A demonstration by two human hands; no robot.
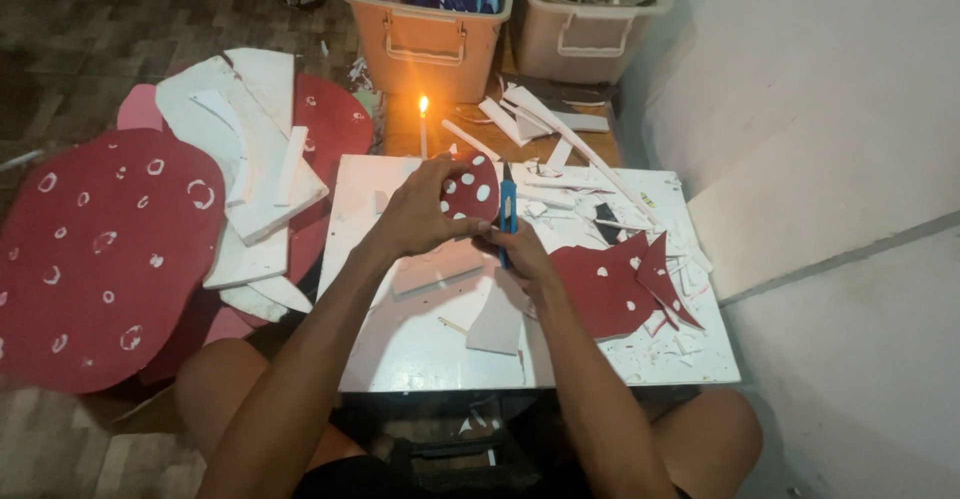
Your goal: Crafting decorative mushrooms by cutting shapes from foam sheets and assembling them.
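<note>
Big red mushroom-cap cutout (pixel 100 259) w/ white rings lies finished on the floor at left, white foam offcuts (pixel 250 159) stacked beside it. Low white table (pixel 420 349) carries red scraps (pixel 620 284) & white shavings, so cutting looks well along; trimming appears unfinished. Left hand (pixel 420 214) fingers clamped round a small red white-spotted cap piece (pixel 472 189), held above the table centre. Right hand (pixel 522 254) fingers closed on a blue utility knife (pixel 508 207), blade up, touching the piece's right edge.
</note>
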